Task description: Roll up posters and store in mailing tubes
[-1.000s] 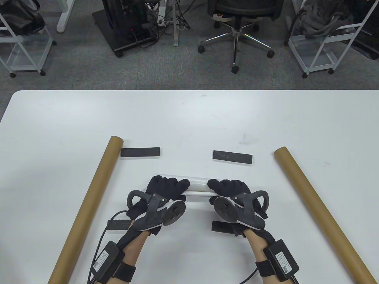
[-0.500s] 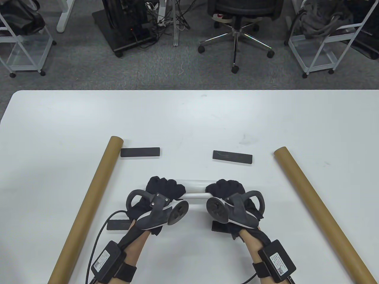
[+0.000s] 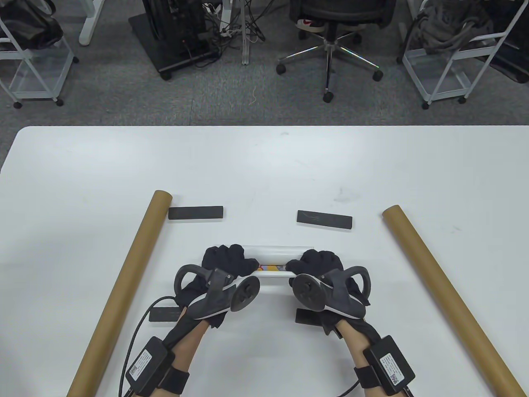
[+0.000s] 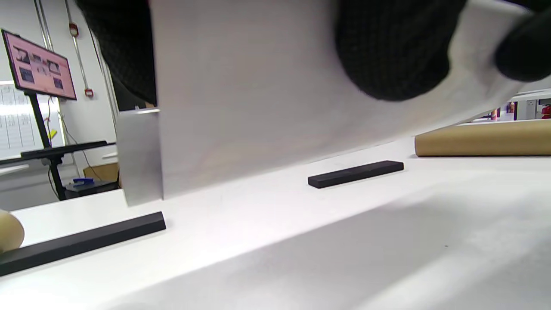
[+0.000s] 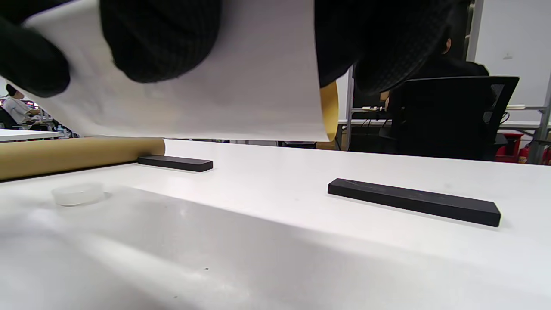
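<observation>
A white rolled poster [image 3: 272, 253] lies crosswise near the table's front middle, lifted a little off the table. My left hand [image 3: 228, 260] grips its left end and my right hand [image 3: 316, 262] grips its right end. A strip of colourful print shows between the hands. In the left wrist view the white roll [image 4: 258, 99] fills the top with my gloved fingers [image 4: 387, 47] around it; the right wrist view shows the roll [image 5: 224, 94] likewise. Two brown mailing tubes lie on the table, one to the left [image 3: 124, 285] and one to the right [image 3: 446, 297].
Two black bar weights [image 3: 196, 213] [image 3: 325, 219] lie beyond the roll, two more [image 3: 163, 314] [image 3: 308, 317] lie under my wrists. A clear tube cap [image 5: 78, 193] sits on the table. An office chair [image 3: 330, 25] and carts stand past the far edge.
Both hands have turned the roll, drawing slightly closer together. The roll has loosened a little, so a colourful printed strip now shows between the hands.
</observation>
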